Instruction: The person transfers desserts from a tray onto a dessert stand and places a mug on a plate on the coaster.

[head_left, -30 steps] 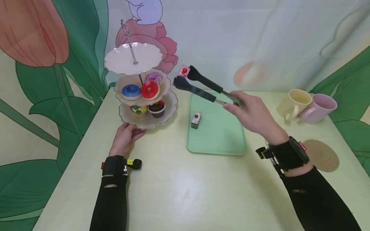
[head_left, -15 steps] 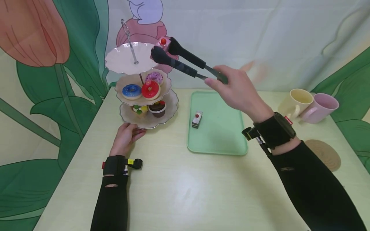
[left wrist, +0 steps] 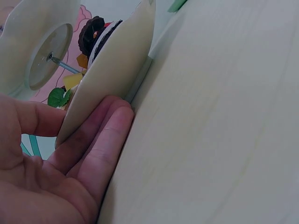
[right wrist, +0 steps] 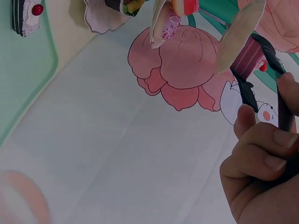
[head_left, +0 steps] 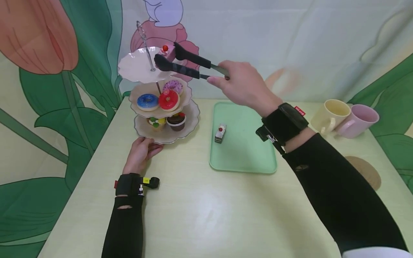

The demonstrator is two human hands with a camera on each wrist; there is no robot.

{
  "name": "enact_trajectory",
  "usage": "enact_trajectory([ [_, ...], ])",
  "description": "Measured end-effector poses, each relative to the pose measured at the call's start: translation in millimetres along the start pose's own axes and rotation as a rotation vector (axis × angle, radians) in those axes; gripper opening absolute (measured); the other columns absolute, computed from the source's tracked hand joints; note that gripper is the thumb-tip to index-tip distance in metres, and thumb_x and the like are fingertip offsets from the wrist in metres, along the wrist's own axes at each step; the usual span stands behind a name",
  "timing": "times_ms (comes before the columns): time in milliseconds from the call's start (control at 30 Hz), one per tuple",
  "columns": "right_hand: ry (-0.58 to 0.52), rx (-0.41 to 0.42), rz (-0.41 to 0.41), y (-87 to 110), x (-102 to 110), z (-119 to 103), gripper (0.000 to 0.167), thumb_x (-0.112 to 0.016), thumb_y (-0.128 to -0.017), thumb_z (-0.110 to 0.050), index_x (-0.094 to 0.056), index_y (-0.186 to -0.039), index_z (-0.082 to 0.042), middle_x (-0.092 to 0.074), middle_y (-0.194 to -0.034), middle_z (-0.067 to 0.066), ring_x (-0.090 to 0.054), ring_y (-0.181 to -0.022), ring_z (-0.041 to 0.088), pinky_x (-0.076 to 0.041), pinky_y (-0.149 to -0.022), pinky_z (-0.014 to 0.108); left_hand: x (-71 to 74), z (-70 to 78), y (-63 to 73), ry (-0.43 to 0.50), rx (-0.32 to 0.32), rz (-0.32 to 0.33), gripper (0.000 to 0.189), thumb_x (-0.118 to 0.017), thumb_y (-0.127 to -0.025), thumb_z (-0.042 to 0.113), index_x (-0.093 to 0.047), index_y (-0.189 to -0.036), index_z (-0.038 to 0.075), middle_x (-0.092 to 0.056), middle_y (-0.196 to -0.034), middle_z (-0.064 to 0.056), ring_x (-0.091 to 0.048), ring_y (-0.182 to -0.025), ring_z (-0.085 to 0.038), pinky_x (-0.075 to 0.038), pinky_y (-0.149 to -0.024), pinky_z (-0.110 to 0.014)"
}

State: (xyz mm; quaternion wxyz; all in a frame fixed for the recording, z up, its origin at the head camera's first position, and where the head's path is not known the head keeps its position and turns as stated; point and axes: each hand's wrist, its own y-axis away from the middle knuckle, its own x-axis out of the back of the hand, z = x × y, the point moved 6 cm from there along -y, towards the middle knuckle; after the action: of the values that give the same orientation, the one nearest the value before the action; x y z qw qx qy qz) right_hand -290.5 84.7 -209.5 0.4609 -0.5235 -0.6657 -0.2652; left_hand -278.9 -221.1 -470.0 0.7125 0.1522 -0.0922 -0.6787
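My right hand (head_left: 242, 83) grips black-tipped tongs (head_left: 190, 59), whose tips pinch a small pink cake slice (head_left: 168, 52) topped with a red berry. The slice overlaps the right part of the top plate (head_left: 133, 66) of a three-tier stand; in the right wrist view the pink cake (right wrist: 247, 57) is right at the plate's edge. My left hand (head_left: 139, 154) pinches the rim of the bottom plate (head_left: 190, 130), thumb above and fingers beneath, as the left wrist view shows. Blue, red and purple doughnuts sit on the middle tier, and two cupcakes on the bottom one.
A green tray (head_left: 243, 154) lies at the middle of the table with a small chocolate-and-white cake slice (head_left: 220, 133) on it. A yellow mug (head_left: 332, 111) and a pink mug (head_left: 359, 122) stand at the right, behind a round woven mat (head_left: 366, 170).
The right hand has carried the tongs and pink cake slice leftward and up, from beside the stand to the top plate. My left hand has stayed on the bottom rim.
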Motion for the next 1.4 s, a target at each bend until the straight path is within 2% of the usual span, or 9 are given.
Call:
enact_trajectory([
  [133, 0.053, -0.008, -0.038, -4.4, -1, -6, 0.060, -0.044, -0.094, -0.053, -0.045, -0.139, -0.013, -0.063, -0.110, 0.006, -0.057, -0.091, 0.021, -0.048, -0.076, 0.036, 0.0, -0.6, -1.1, 0.000, -0.002, 0.004, 0.039, -0.039, -0.100, 0.020, -0.036, -0.138, 0.011, -0.055, -0.109, -0.008, -0.061, -0.099, -0.022, -0.053, -0.092, -0.032],
  [233, 0.067, -0.020, -0.061, -6.9, -3, -9, 0.062, -0.044, -0.094, -0.053, -0.042, -0.141, -0.013, -0.059, -0.129, 0.006, -0.059, -0.107, 0.021, -0.051, -0.087, 0.041, -0.1, -0.8, -1.1, 0.002, -0.005, 0.004, 0.038, -0.039, -0.100, 0.020, -0.037, -0.137, 0.011, -0.055, -0.109, -0.008, -0.061, -0.099, -0.022, -0.053, -0.091, -0.032],
  [333, 0.064, -0.037, -0.061, -7.4, -4, -9, 0.064, -0.045, -0.094, -0.053, -0.042, -0.141, -0.012, -0.054, -0.136, 0.005, -0.058, -0.111, 0.021, -0.052, -0.087, 0.041, -1.1, -0.5, -0.2, 0.001, -0.004, 0.006, 0.038, -0.039, -0.100, 0.019, -0.036, -0.138, 0.011, -0.055, -0.110, -0.008, -0.061, -0.100, -0.023, -0.053, -0.091, -0.032],
  [567, 0.087, -0.044, -0.012, -1.0, -2, -10, 0.062, -0.046, -0.093, -0.052, -0.044, -0.140, -0.012, -0.058, -0.133, 0.005, -0.061, -0.093, 0.018, -0.052, -0.067, 0.033, -1.6, 0.6, 0.9, -0.004, -0.005, 0.004, 0.039, -0.038, -0.100, 0.019, -0.036, -0.138, 0.011, -0.055, -0.110, -0.008, -0.060, -0.101, -0.024, -0.053, -0.092, -0.032],
  [733, 0.143, -0.018, 0.015, 1.3, -2, -16, 0.052, -0.046, -0.096, -0.046, -0.051, -0.135, -0.012, -0.059, -0.131, 0.004, -0.060, -0.090, 0.020, -0.052, -0.064, 0.035, -1.3, 0.0, 0.2, -0.003, -0.004, 0.001, 0.039, -0.038, -0.101, 0.019, -0.035, -0.139, 0.011, -0.055, -0.110, -0.008, -0.060, -0.102, -0.023, -0.053, -0.092, -0.032],
  [933, 0.188, -0.042, 0.041, -0.8, -6, -21, 0.049, -0.043, -0.097, -0.046, -0.052, -0.133, -0.013, -0.063, -0.123, 0.006, -0.060, -0.084, 0.023, -0.053, -0.062, 0.037, 0.0, -0.9, -0.9, 0.000, -0.003, 0.004, 0.039, -0.038, -0.101, 0.020, -0.036, -0.138, 0.011, -0.055, -0.110, -0.008, -0.061, -0.101, -0.023, -0.053, -0.092, -0.032],
  [1100, 0.176, -0.074, 0.069, -4.6, -10, -25, 0.050, -0.044, -0.096, -0.047, -0.053, -0.131, -0.012, -0.065, -0.119, 0.005, -0.057, -0.073, 0.022, -0.047, -0.052, 0.032, 0.4, -0.8, -1.1, 0.000, 0.000, 0.007, 0.039, -0.039, -0.100, 0.020, -0.036, -0.139, 0.012, -0.055, -0.111, -0.008, -0.061, -0.101, -0.023, -0.054, -0.091, -0.032],
  [1267, 0.155, -0.076, 0.058, -7.2, -16, -28, 0.051, -0.046, -0.096, -0.046, -0.052, -0.131, -0.010, -0.065, -0.119, 0.007, -0.059, -0.075, 0.022, -0.049, -0.054, 0.031, 0.5, 0.1, -0.7, -0.001, -0.001, 0.004, 0.039, -0.040, -0.101, 0.021, -0.036, -0.139, 0.013, -0.055, -0.111, -0.008, -0.061, -0.100, -0.022, -0.054, -0.091, -0.031],
  [1400, 0.128, -0.076, 0.051, -4.7, -16, -27, 0.052, -0.045, -0.096, -0.047, -0.051, -0.133, -0.011, -0.064, -0.121, 0.007, -0.057, -0.073, 0.021, -0.044, -0.051, 0.030, 0.8, -0.3, -0.5, 0.001, 0.001, 0.003, 0.039, -0.040, -0.100, 0.021, -0.036, -0.139, 0.013, -0.055, -0.110, -0.008, -0.061, -0.099, -0.022, -0.054, -0.091, -0.031],
])
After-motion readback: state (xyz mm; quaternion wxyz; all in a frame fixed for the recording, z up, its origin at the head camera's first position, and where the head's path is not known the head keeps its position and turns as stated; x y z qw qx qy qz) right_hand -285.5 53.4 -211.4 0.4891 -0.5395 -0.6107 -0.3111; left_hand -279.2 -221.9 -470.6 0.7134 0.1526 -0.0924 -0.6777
